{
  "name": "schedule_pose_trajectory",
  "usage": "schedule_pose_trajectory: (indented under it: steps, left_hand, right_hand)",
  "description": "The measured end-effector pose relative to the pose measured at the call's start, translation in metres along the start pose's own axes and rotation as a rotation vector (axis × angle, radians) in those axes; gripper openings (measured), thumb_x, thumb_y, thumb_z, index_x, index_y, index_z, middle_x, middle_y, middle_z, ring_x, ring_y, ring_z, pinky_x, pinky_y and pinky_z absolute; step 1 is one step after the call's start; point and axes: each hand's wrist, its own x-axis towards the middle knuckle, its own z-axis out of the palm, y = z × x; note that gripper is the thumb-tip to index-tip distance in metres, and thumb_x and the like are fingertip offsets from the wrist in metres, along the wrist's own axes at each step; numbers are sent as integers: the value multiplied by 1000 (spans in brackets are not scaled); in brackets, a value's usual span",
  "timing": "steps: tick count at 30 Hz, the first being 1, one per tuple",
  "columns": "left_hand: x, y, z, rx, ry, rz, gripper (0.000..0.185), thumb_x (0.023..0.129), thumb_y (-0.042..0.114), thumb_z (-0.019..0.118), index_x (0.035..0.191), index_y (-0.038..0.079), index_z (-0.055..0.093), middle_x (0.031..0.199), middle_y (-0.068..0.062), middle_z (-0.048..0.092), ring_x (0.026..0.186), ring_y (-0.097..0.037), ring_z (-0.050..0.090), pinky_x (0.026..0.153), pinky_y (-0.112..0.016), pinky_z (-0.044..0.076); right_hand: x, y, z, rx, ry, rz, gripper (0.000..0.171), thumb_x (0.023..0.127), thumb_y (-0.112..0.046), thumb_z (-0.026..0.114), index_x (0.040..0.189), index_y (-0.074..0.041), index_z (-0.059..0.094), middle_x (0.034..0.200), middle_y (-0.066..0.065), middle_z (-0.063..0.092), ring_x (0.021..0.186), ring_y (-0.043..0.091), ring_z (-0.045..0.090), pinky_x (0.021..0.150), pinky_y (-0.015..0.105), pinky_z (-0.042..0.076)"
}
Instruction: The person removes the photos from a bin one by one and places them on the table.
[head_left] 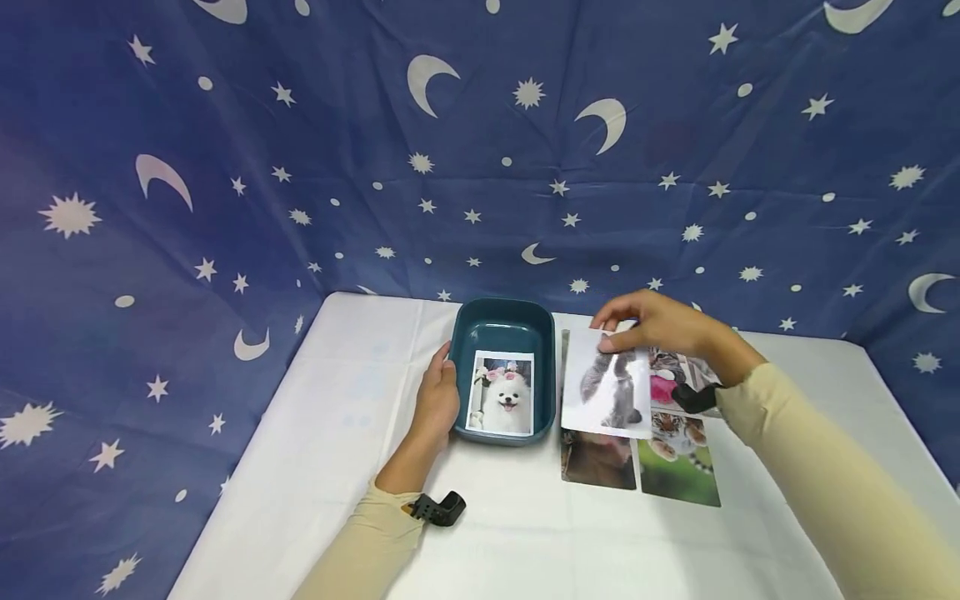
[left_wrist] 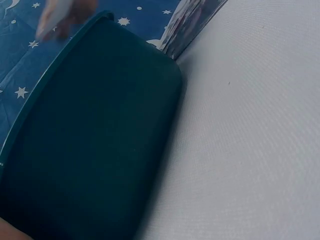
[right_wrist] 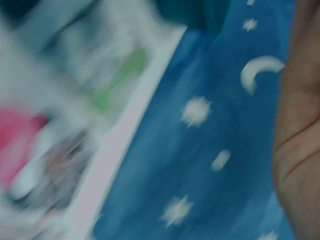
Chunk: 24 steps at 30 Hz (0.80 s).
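The right hand (head_left: pixel 660 327) pinched the top edge of a grey cat photo (head_left: pixel 609 390), holding it tilted above other photos (head_left: pixel 675 467) lying toward the surface's far right. The left hand (head_left: pixel 437 398) rested with relaxed fingers against the left wall of a teal tub (head_left: pixel 504 321) near the far edge's middle; a white dog photo (head_left: pixel 502 393) lay inside it.

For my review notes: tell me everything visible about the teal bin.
The bin is a dark teal rectangular tub with rounded corners and a thin rolled rim; it looks like smooth matte plastic. It sits upright on the white table, near the far edge. One dog photo lies flat inside. The left hand rests against its left wall. To its right, the right hand pinches a cat photo.
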Motion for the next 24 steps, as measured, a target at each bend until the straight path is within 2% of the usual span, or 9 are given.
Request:
schedule_pose_trajectory:
  steps: [3,6,9,12,17,22,24]
  left_hand:
    - [0,1,-2,0,13,-8,49,113,30,32,161,24,33,167,-12,30,155,-38,23,124,-59,20]
    - [-1,2,-2,-7,9,-17,49,112,30,33,161,24,33,167,-11,30,155,-37,23,125,-59,20]
    - [-2,2,-1,-13,-6,-12,49,112,30,32,161,24,33,166,-10,31,155,-36,23,125,-59,20]
    - [-1,0,1,-15,-7,0,49,112,30,32,161,23,33,165,-11,33,155,-35,24,125,-58,20]
    - [-1,0,1,-10,8,-3,49,112,30,33,160,24,34,165,-13,34,154,-37,25,124,-59,21]
    - [0,-1,1,-10,5,0,48,112,30,33,160,24,33,165,-11,34,155,-36,25,124,-59,21]
    - [0,-1,2,-12,3,-2,48,112,31,33,160,24,34,165,-10,34,155,-35,25,125,-58,21]
  right_hand:
    - [-41,32,-9,13,86,29,29,90,-22,80,116,-12,73,99,4,71,89,15,63,72,30,55]
    - [-87,66,-21,-20,159,80,28,91,-18,79,117,-11,73,95,0,71,84,13,63,67,29,54]
    - [-129,97,-31,-25,191,157,26,92,-13,76,117,-8,73,93,-5,69,82,10,62,64,30,55]
    - [-159,124,-34,-12,191,225,26,93,-11,75,118,-6,72,92,-6,67,80,8,61,59,31,54]
    - [-175,155,-28,-45,198,241,25,91,-13,77,115,-6,75,91,-3,67,74,6,56,52,30,47]
    - [-176,170,-17,-80,202,228,19,89,-13,80,106,-6,78,96,-15,70,83,-3,57,62,24,50]
    - [-176,172,-12,-91,202,214,17,87,-12,81,102,-5,79,98,-15,73,89,-6,59,68,21,52]
